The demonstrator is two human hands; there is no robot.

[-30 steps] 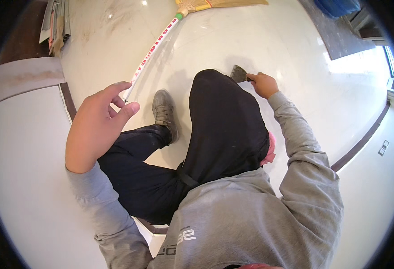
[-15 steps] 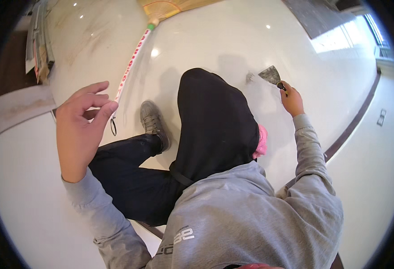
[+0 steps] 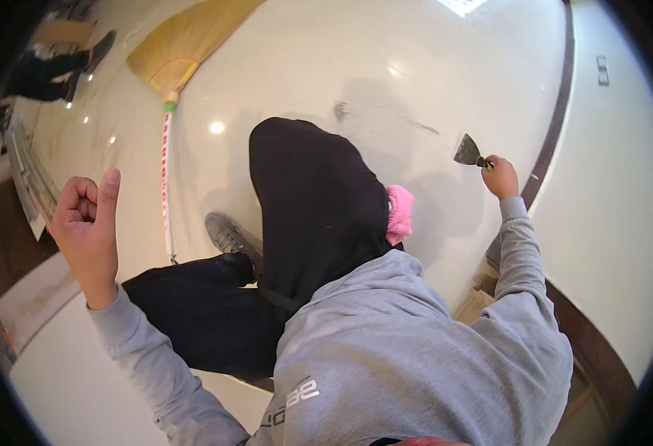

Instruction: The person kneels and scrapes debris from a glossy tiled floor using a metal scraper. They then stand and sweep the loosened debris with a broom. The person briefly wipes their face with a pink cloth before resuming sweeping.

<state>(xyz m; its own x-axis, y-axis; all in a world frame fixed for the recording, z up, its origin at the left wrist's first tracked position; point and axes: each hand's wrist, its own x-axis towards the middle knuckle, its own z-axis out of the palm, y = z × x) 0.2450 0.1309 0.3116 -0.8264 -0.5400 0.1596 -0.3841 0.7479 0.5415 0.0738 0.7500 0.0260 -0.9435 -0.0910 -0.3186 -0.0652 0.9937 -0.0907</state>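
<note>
Down on the glossy pale floor [image 3: 490,67], the person sits low with one knee drawn up in black trousers [image 3: 311,201] and a grey shoe [image 3: 226,234] flat on the tiles. Out toward the dark border strip [image 3: 557,111] that curves along the floor's right side, the right hand [image 3: 500,177] is closed in a fist around the handle of a scraper [image 3: 468,152], whose wide metal blade points up and to the left, its edge at or just above the tile; whether it touches I cannot tell. Near the blade, further toward the middle of the floor, lie a thin dark streak [image 3: 423,128] and a small dark smudge [image 3: 340,110], both apart from the tool. The left hand [image 3: 88,215] is raised well clear of everything, holding nothing, its fingers curled in toward the palm and the thumb standing straight up. Just beside it, lying on the floor, runs the red-and-white handle of a broom [image 3: 166,178], with the straw-coloured head fanned out toward the floor's far left edge. Both arms wear grey sweatshirt sleeves [image 3: 520,260]. Something pink [image 3: 399,215] shows at the knee, beside the trouser leg. Beyond the broom head, at the far left edge, another person's dark shoe and leg [image 3: 59,67] can be made out, well apart from the work.
</note>
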